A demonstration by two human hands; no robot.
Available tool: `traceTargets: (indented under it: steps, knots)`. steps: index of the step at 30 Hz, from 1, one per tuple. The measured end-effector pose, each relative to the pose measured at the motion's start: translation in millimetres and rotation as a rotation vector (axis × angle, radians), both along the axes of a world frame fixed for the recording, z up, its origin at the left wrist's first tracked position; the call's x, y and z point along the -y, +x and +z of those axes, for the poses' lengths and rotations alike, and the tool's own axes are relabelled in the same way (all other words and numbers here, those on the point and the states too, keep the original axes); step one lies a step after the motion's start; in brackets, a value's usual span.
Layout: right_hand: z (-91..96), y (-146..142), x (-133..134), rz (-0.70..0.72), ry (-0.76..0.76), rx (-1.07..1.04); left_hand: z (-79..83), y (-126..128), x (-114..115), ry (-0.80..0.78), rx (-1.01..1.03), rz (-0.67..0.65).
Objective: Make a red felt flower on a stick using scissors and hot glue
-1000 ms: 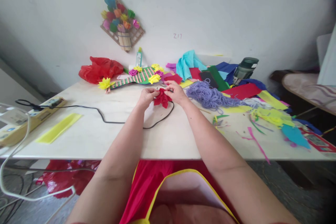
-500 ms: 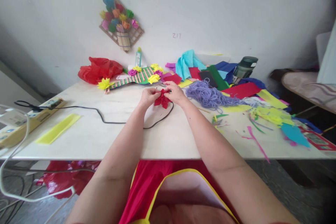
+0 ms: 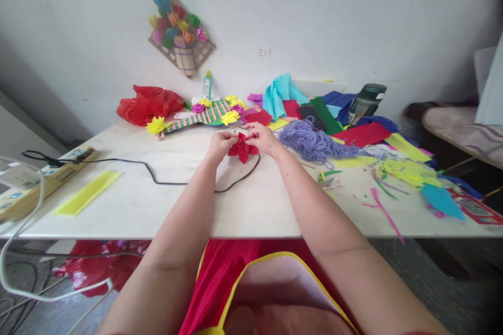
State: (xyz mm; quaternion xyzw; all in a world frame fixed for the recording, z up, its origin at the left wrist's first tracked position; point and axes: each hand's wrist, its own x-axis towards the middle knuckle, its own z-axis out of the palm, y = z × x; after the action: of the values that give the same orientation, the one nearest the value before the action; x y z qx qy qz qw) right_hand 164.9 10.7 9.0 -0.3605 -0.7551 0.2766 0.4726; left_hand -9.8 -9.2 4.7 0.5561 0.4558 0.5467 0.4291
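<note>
Between my two hands is a red paper flower point(image 3: 242, 151) with pointed petals, raised a little over the white table point(image 3: 176, 217). My left hand point(image 3: 222, 145) pinches its left edge between thumb and fingers. My right hand point(image 3: 261, 138) grips the petals at its upper right, fingers closed. Just behind my hands lies a green guitar-shaped piece point(image 3: 200, 119) with pink strips, trimmed with yellow and purple paper flowers. A black cord point(image 3: 173, 183) runs over the table and passes under the red flower.
Tangled purple yarn point(image 3: 310, 141) lies right of my hands, with coloured paper, scraps and a dark bottle point(image 3: 367, 99) beyond. At left are a power strip point(image 3: 43, 183), a yellow paper strip point(image 3: 88, 192) and red crumpled paper point(image 3: 151, 104). A flower decoration point(image 3: 181, 31) hangs on the wall.
The red flower has shifted slightly left and turned, so its petals look more spread. Both hands still hold it, with small finger movements.
</note>
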Motion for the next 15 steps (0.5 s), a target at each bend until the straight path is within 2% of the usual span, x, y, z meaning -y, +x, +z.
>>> traceTargets:
  steps: [7,15]
  knots:
    - [3.9,1.9,2.8,-0.010,-0.073,0.010,0.6,-0.4,1.1,-0.028,-0.021,-0.035]
    - [14.4,2.0,6.4,-0.102,-0.056,0.214,3.7,5.2,4.1,0.050,-0.100,-0.015]
